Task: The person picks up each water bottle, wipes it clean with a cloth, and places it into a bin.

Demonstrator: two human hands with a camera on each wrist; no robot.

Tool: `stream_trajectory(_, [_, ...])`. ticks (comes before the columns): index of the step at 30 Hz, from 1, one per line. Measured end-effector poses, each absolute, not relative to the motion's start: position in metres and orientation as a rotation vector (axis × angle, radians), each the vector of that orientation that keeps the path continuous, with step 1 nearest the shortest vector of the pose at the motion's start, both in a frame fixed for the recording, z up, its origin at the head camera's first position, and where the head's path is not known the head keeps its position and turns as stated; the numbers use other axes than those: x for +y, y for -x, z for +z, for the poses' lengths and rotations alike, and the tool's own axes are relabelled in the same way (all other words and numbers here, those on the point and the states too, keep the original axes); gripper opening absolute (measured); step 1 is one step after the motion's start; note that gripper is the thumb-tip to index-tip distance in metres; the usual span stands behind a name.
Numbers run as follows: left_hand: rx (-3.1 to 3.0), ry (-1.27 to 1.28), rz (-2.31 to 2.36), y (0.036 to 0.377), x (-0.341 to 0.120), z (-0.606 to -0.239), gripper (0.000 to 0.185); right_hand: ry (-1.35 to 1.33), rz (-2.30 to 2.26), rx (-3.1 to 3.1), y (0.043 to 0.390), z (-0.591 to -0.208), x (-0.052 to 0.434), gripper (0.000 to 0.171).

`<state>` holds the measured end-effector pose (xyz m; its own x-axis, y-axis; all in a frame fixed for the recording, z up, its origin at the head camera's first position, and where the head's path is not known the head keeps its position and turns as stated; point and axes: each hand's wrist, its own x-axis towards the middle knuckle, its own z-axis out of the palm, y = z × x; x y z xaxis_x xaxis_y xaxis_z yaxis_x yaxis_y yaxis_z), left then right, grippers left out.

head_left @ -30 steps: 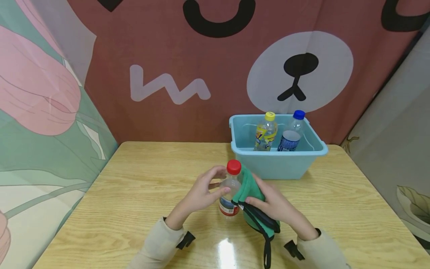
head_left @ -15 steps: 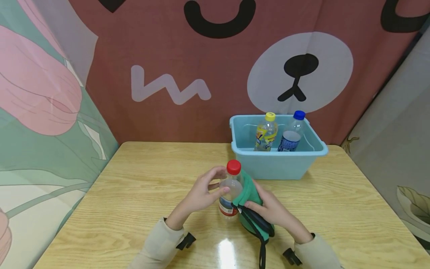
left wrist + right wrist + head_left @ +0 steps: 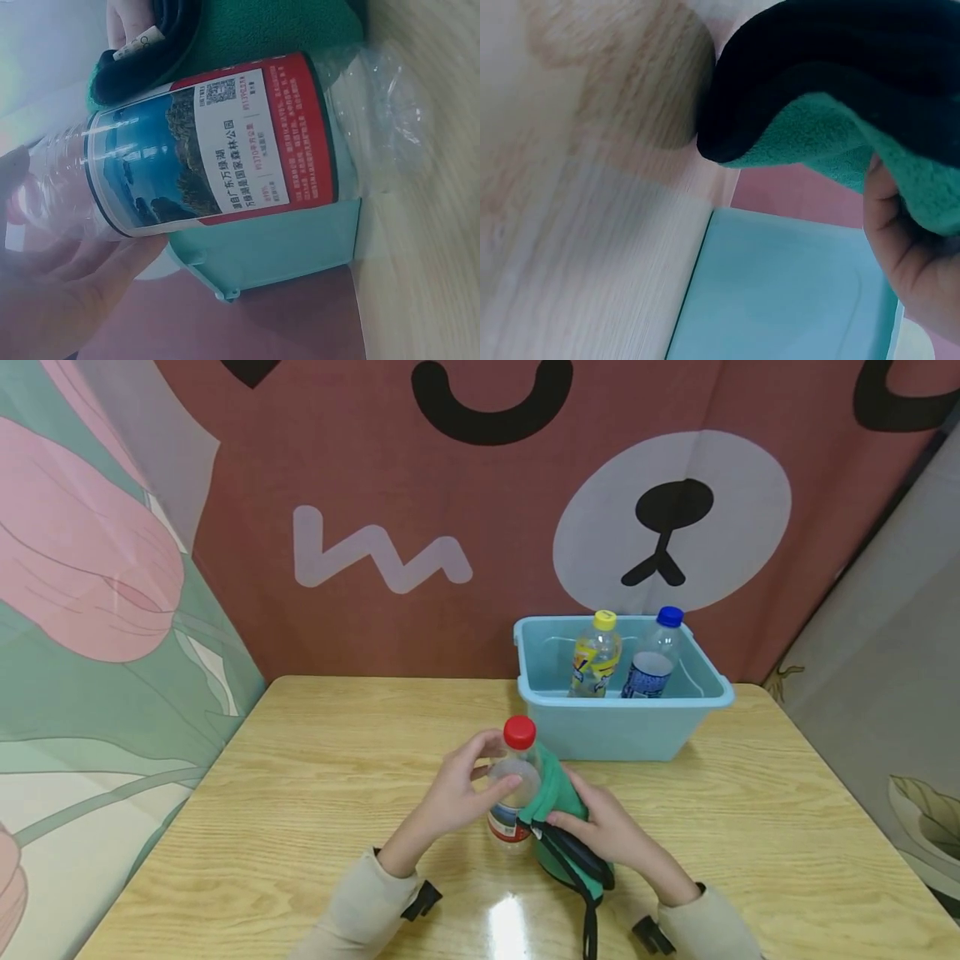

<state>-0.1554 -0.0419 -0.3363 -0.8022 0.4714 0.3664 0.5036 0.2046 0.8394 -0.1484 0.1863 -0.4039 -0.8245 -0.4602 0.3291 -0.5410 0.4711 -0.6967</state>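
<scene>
A clear plastic bottle with a red cap stands upright between my hands. My left hand holds it around the shoulder, thumb in front and fingers behind. The label, blue and red with a lake picture, faces the left wrist view. My right hand grips a green fleecy cloth item with black edging, its front edge lying against the bottle's right side. A black strap hangs down from it. In the right wrist view, its black side covers most of the hand's fingers.
A light blue plastic bin stands at the back right of the wooden table. Inside are a yellow-capped bottle and a blue-capped bottle. A brown printed curtain hangs behind the table.
My right hand and the green cloth item have shifted slightly left, closer against the bottle. The bottle's capped top has tipped very slightly left; my left hand stays around it.
</scene>
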Motion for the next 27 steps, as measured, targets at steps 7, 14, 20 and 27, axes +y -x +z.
stream_trajectory(7, [-2.435,0.992,-1.664,0.155,-0.042,-0.335,0.045,-0.785,1.298,-2.58,0.144,-0.401,0.188,0.048])
stream_trajectory(14, [-2.445,0.999,-1.672,0.154,-0.042,-0.334,0.047,-0.732,1.251,-2.55,0.141,-0.397,0.187,0.047])
stream_trajectory(20, [-2.434,1.01,-1.656,0.154,-0.043,-0.334,0.045,-0.675,1.251,-2.494,0.138,-0.393,0.187,0.057])
stream_trajectory(27, [-2.439,1.011,-1.57,0.154,-0.045,-0.333,0.044,-0.681,1.195,-2.426,0.136,-0.381,0.188,0.06])
